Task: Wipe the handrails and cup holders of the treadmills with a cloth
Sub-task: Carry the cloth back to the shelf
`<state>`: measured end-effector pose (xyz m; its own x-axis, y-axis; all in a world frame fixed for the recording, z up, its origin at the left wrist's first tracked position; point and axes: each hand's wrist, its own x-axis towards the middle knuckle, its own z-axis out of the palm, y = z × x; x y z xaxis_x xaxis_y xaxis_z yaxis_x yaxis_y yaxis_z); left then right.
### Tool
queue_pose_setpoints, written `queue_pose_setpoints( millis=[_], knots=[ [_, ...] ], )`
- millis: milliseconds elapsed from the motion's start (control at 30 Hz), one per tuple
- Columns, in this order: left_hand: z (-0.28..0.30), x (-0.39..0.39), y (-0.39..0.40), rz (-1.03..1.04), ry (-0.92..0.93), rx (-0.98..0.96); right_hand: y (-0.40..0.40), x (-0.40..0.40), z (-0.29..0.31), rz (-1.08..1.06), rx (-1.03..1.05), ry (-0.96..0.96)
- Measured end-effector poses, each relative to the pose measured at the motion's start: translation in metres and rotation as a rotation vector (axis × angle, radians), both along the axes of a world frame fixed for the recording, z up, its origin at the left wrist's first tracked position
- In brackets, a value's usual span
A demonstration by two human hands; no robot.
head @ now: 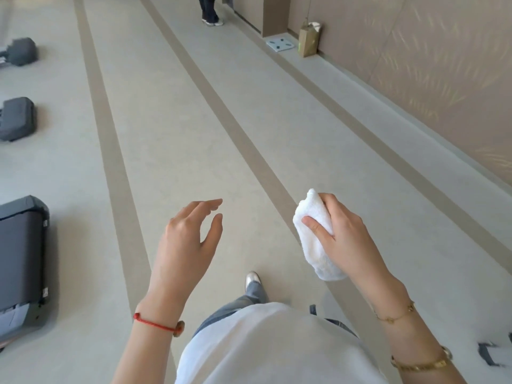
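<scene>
The white cloth [315, 234] is bunched in my right hand [342, 231], thumb pressed across its front and fingers curled behind it, held in the air above the floor. My left hand [188, 234] carries nothing, fingers loose and slightly bent, thumb apart. Below me is pale grey flooring [171, 134] crossed by long tan stripes [238, 134] running away from me. Along the left edge sit the dark rear ends of treadmills [23, 253], one near me and others farther up. To the right a low grey ledge [346, 87] runs under a brown patterned wall [443, 65], with a flat scale [280, 45] and a brown paper bag [309, 40] on it. Far ahead stand another person's legs [209, 9].
</scene>
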<state>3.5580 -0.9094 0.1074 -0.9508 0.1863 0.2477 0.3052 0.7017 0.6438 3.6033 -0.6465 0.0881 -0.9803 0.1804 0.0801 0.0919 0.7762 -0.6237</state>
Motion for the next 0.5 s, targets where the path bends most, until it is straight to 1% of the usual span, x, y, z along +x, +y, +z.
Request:
queue_pose_setpoints(
  millis=[167, 300, 500],
  knots=[
    [0.011, -0.128, 0.011, -0.004, 0.002, -0.017, 0.008, -0.132, 0.013, 0.023, -0.017, 0.018],
    [0.011, -0.215, 0.016, -0.009, -0.038, -0.027, 0.012, -0.217, 0.016, 0.022, -0.034, 0.004],
    [-0.007, -0.359, 0.028, 0.012, -0.042, -0.027, 0.028, -0.366, -0.005, 0.05, -0.033, -0.049]
  ],
)
